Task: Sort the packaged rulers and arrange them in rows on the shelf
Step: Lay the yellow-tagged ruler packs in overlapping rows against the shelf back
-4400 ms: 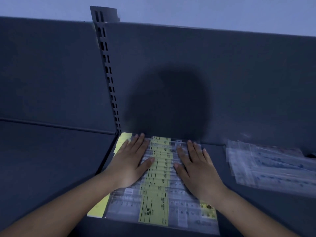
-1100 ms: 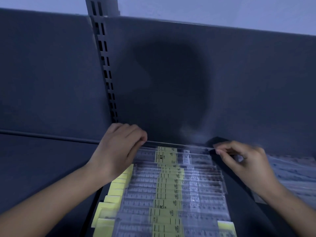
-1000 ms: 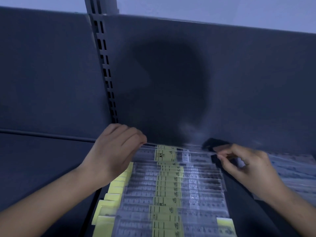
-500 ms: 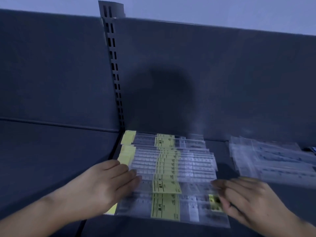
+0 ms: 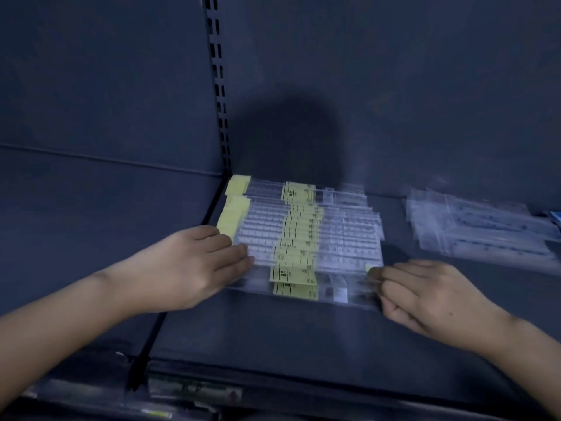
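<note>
Yellow ruler row (image 5: 303,235) looks nearly done — left hand (image 5: 188,268) flat on it, right hand (image 5: 431,296) pinching the front packet (image 5: 343,291) — clear pile (image 5: 479,229) looks unsorted.

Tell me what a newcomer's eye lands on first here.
The overlapping row of yellow-labelled ruler packs on the dark shelf stands out first. The left hand rests on its left edge; the right hand pinches its near right corner. A looser pile of clear packs lies further right.

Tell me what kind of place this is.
Probably a shop's stationery aisle: a dark shelf with a slotted upright, rows of packaged rulers with yellow labels, and a second pile of clear packets alongside.
</note>
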{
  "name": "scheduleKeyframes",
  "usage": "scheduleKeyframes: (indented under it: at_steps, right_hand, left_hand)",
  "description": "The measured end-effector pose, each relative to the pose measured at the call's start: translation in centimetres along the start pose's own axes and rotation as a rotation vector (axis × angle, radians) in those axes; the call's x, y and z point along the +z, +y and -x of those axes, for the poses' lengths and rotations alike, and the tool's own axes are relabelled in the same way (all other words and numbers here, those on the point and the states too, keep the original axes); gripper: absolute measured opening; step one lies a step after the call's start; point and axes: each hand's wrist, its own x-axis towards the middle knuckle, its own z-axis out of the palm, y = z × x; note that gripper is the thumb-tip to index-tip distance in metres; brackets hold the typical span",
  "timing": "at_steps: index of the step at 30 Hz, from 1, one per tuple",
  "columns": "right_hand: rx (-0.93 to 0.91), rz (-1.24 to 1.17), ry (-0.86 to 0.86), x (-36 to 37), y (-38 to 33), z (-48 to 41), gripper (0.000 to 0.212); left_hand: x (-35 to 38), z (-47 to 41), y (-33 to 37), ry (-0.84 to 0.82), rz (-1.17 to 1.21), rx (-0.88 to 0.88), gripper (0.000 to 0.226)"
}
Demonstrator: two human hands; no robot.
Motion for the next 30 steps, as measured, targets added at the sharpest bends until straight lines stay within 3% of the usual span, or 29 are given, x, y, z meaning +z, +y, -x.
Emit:
scheduleKeyframes:
  at_steps: [6,9,12,15,18,21,23,30]
  right_hand:
    - [0.025,-0.102,-0.164,-0.6,-0.5,0.4,0.025]
    - [0.139,-0.2,-0.21,-0.7,-0.5,0.3,0.035]
    - [0.214,-0.242,-0.423,0.2,-0.6,0.2,0.057]
    - [0.25,-0.302,-0.533,1.0,-0.7,0.4,0.059]
    - [0.4,-0.464,-0.538,0.4,-1.4,-0.5,0.066]
    - [0.675,-0.5,-0.491,0.9,-1.8,-2.8,0.07]
    - [0.807,-0.402,-0.502,1.9,-1.9,-4.5,0.072]
    - [0.913,-0.276,-0.567,4.7,-0.9,-6.8,0.089]
  left_hand:
    - [-0.7,0.0,0.7,-0.123,0.111,-0.054,0.05]
    - [-0.7,-0.3,0.9,-0.105,0.168,-0.127,0.048]
    - [-0.2,-0.8,1.3,-0.116,0.211,-0.134,0.044]
    - [-0.1,-1.3,1.5,-0.129,0.201,-0.104,0.036]
    - [-0.2,-1.7,1.9,-0.065,0.342,-0.284,0.044]
    - [0.1,-3.5,2.3,-0.189,0.468,-0.595,0.083]
    - [1.4,-4.9,2.0,-0.32,0.427,-0.721,0.086]
    - [4.6,-7.2,0.5,-0.454,0.348,-0.796,0.102]
